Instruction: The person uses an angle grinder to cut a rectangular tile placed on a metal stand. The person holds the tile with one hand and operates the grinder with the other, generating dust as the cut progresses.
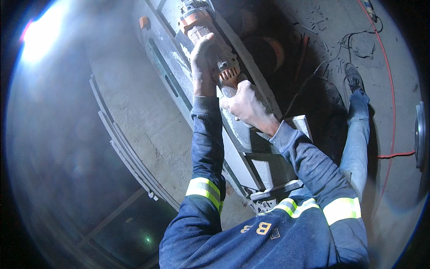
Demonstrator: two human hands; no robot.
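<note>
My left hand (202, 67) grips the body of a dusty orange-and-grey power tool (195, 20), which looks like an angle grinder. My right hand (248, 102) is closed round its rear end, lower and to the right. The tool's head points away from me, toward the top of the view, over a long grey metal beam (242, 136) coated in pale dust along its edges. The working end of the tool is small and hard to make out against the metal.
Grey strips (114, 132) lie left of the beam. A bright lamp (42, 33) glares at upper left. On the right are my outstretched leg (358, 127), a red cord (389, 89), black cables (349, 36), scattered scraps (313, 24) and a dark round object (420, 134).
</note>
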